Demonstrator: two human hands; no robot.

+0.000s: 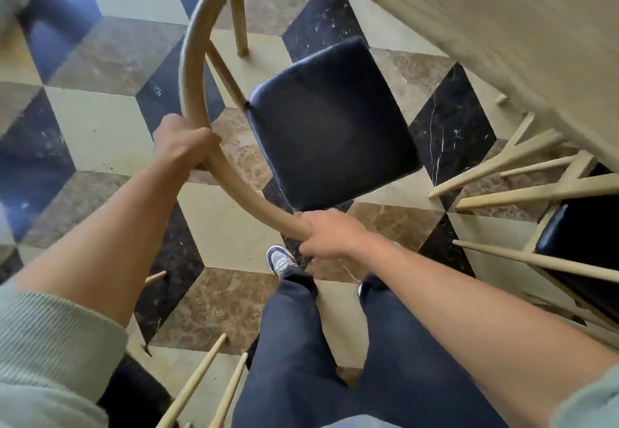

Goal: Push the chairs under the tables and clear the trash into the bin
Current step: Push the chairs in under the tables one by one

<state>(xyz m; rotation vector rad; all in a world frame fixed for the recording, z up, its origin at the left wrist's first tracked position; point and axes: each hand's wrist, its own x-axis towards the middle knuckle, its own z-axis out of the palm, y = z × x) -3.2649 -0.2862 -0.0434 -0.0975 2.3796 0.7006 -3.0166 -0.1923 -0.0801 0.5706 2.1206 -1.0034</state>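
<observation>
Head view looks straight down at a chair (335,123) w/ a dark blue padded seat and a curved pale-wood backrest rail (197,92). Both hands are on that rail: left hand (182,144) has its grip clenched around the rail's middle, fingers wrapped over the top; right hand (330,235) has its grip clenched on the rail's near end, which is hidden inside the fist. The rail's far end is blurred. The chair stands on the tiled floor (100,126) just beside the bench (502,25), whose pale top fills the upper right and runs out of frame; the seat's far corner lies close to the bench edge, but can't tell whether any of it sits under the top. One bench leg (236,5) shows at top centre, its upper part cut off.

A second chair (569,226) at right is mostly tucked under the bench, only spindles and a strip of dark seat visible. Wooden legs of a third chair (194,384) poke in at bottom left, the rest out of view. Person's dark trousers and one shoe (279,260) show below the hands; the other foot is largely hidden by the right forearm. Edges of the frame are smeared.
</observation>
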